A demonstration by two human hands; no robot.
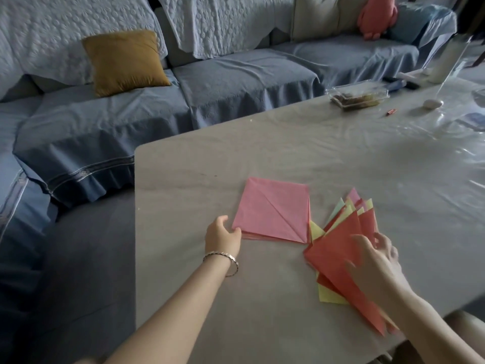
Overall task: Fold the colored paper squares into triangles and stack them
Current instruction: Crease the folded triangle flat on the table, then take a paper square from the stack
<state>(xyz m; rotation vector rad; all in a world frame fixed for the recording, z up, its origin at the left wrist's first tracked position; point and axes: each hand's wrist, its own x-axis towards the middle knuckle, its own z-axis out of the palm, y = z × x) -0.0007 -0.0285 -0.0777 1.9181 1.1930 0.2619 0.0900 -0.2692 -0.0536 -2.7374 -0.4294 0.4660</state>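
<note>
A stack of paper squares point(273, 210) lies on the table, its top sheet pink with a diagonal crease. My left hand point(221, 236) pinches the stack's near-left corner. To the right lies a fanned pile of folded triangles point(338, 248), red on top, with yellow, pale green and pink tips showing beneath. My right hand point(375, 264) rests over the red top triangle with fingers spread and slightly blurred, covering part of the pile.
The grey table point(236, 298) has its left edge near my left arm. Far right on it stand a clear plastic food box point(357, 95), a small red stick point(391, 112) and a white pebble-like object point(433, 103). A blue sofa with a mustard cushion point(124, 61) stands behind.
</note>
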